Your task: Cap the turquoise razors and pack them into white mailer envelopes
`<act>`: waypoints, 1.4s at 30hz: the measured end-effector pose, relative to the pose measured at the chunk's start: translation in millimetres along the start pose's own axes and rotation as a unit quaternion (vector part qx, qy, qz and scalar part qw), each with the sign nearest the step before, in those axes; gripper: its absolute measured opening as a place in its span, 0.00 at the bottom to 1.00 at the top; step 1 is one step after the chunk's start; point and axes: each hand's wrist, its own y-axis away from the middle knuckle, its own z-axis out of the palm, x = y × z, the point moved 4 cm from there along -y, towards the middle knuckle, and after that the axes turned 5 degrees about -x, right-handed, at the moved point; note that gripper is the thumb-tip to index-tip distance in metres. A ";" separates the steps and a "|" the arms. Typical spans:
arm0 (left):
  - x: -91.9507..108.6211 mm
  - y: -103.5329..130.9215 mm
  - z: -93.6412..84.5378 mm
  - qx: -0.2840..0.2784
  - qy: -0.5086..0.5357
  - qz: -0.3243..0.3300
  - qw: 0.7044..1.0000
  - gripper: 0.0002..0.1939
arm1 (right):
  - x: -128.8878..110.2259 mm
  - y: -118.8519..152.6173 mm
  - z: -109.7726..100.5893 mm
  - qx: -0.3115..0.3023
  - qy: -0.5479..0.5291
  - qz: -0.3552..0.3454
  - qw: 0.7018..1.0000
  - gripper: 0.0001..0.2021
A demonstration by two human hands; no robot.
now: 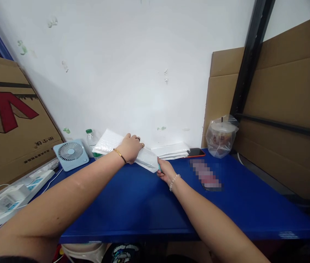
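Observation:
A white padded envelope (108, 141) is held up at a slant over the back of the blue table, its lower end to the right. My left hand (131, 147) is closed on the envelope's middle from above. At the lower right end, my right hand (165, 171) has its fingers closed around the envelope's edge, where a small bit of light blue shows. Behind my right hand, more white envelopes (171, 150) lie in a stack against the wall, partly hidden by the held one.
On the blue table (133, 204) stand a light blue fan (71, 155), a green-capped bottle (89, 137) and a bagged drink cup (221, 138). A phone (197, 152) and a blurred-out item (205, 175) lie right. Power strips (20, 199) line the left, beside cardboard (9, 120).

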 end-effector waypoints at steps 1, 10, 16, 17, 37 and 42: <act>-2.2 0.9 5.9 -0.006 0.009 -0.004 1.000 0.41 | -1.8 -0.8 -3.8 0.007 0.030 -0.012 0.999 0.15; -10.7 20.6 101.8 -0.077 0.107 -0.048 0.990 0.44 | -13.3 -11.1 -46.2 0.084 0.340 -0.115 0.930 0.20; -27.9 35.8 139.0 -0.072 0.148 -0.081 0.983 0.49 | -13.1 -12.2 -42.4 0.095 0.489 -0.179 0.849 0.22; -31.4 38.4 143.9 -0.072 0.149 -0.089 0.982 0.49 | -12.4 -12.1 -40.9 0.093 0.504 -0.183 0.839 0.22; 136.1 23.2 57.5 0.150 0.476 0.099 0.861 0.11 | -35.7 7.5 -16.9 0.126 0.520 -0.270 0.801 0.11; 142.4 7.6 53.1 0.221 0.424 0.032 0.878 0.07 | -29.8 -7.9 -27.8 0.104 0.423 -0.209 0.876 0.09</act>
